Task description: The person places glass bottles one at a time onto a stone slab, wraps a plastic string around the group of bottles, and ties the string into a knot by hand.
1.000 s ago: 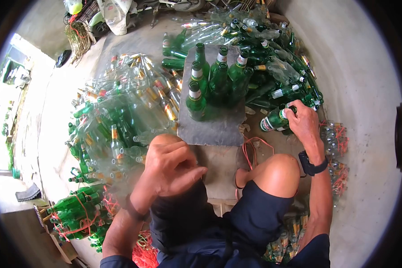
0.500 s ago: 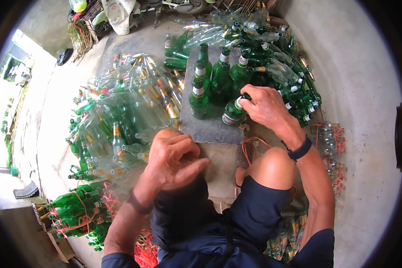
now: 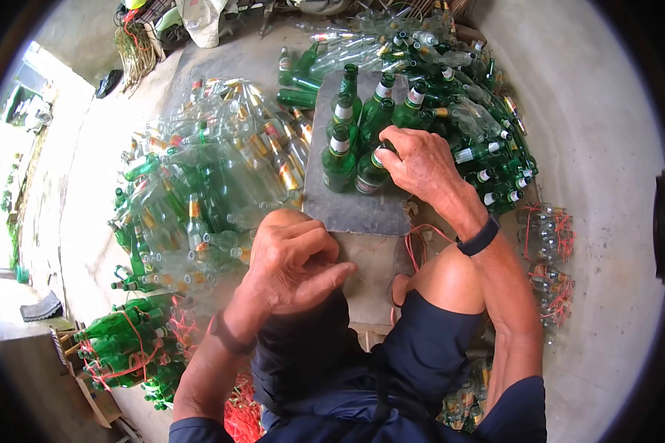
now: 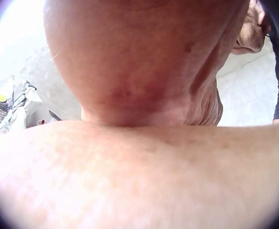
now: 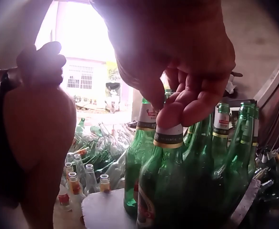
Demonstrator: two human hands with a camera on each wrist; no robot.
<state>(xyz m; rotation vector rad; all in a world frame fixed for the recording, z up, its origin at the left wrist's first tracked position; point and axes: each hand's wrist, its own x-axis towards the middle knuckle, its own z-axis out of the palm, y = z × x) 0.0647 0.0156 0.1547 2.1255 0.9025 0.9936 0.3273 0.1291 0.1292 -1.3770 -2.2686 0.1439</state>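
My right hand [image 3: 423,164] pinches a green beer bottle [image 3: 370,177] by its neck, thumb and fingers round the pale neck label. In the right wrist view the bottle [image 5: 161,176] stands close beside another green bottle [image 5: 135,152], near the front of the group. Several more green bottles [image 3: 338,166] stand upright on the grey slab [image 3: 355,215]. Over the left knee rests my left hand [image 3: 292,264], its fingers loosely curled and holding nothing. Skin fills most of the left wrist view.
Clear and green bottles lie heaped left of the slab [image 3: 229,162] and behind it to the right [image 3: 465,118]. Bundles of green bottles [image 3: 122,340] tied with red string lie at the lower left. More tied bottles [image 3: 547,229] sit along the right wall [image 3: 606,184].
My right hand has carried the green bottle from right of the slab onto it, leftward, up beside the front standing bottle. The left hand stays on the knee.
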